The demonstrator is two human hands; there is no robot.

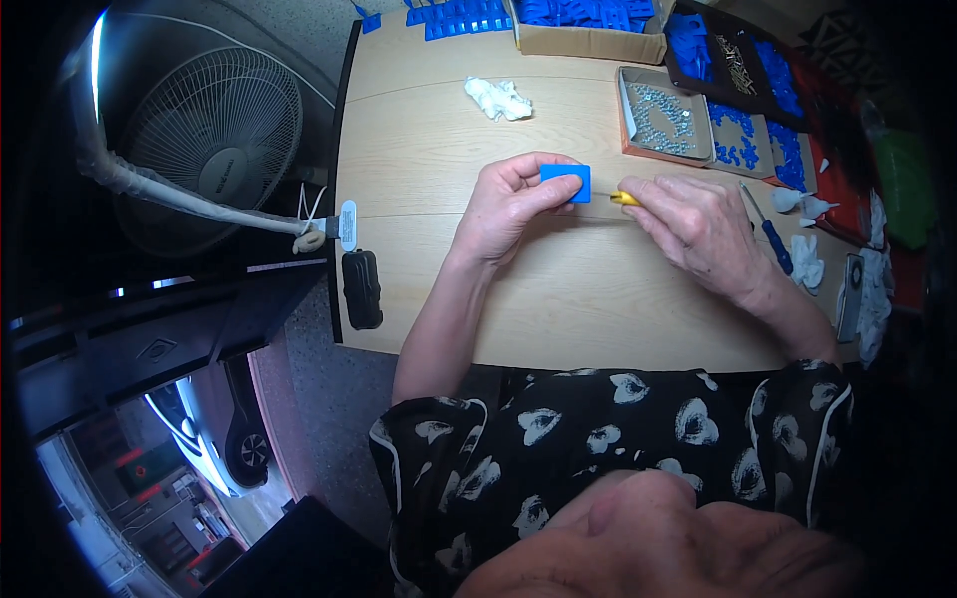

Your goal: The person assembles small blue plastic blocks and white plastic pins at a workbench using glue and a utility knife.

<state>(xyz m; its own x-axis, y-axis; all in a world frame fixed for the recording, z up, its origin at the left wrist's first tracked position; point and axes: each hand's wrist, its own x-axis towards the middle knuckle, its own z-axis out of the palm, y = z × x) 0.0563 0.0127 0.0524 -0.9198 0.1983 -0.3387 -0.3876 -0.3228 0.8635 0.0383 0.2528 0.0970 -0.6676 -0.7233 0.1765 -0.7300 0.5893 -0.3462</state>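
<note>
Above the middle of the table, my left hand [505, 204] pinches a small blue plastic block [566, 183], thumb on its upper face and fingers behind. To its right my right hand [698, 224] is closed round the yellow handle of a slim screwdriver [625, 198]. Its thin shaft points left at the block's right side. Whether the tip touches the block or enters it, I cannot tell. Most of the handle is hidden in my palm. A second screwdriver with a dark blue handle [776, 247] lies beyond my right wrist.
Crumpled white tissue [498, 100] lies farther back. A cardboard box of blue parts [590, 42], a tray of small metal pieces [624, 125] and more small blue parts [736, 138] fill the back right. A black case [361, 289] rests at the left edge, near a fan [214, 149].
</note>
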